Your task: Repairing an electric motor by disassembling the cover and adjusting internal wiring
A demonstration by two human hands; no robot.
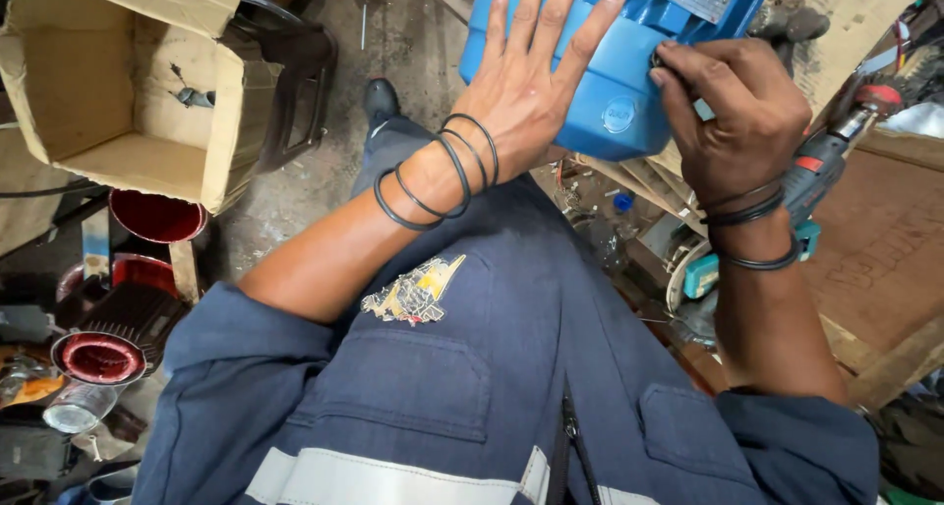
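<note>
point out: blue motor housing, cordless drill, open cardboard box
blue motor housing (pixel 610 102): head view, on its smooth blue side.
cordless drill (pixel 818 166): head view, on its dark body, right of the right wrist.
open cardboard box (pixel 118 92): head view, on its inner back wall.

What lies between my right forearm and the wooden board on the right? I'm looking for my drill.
In the head view, a cordless drill lies between the right forearm and the wooden board.

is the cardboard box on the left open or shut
Open. The cardboard box lies tipped with its flaps spread, so its bare inner walls show, with only a small dark scrap visible inside. Both hands are away from it, on the blue motor.
</note>
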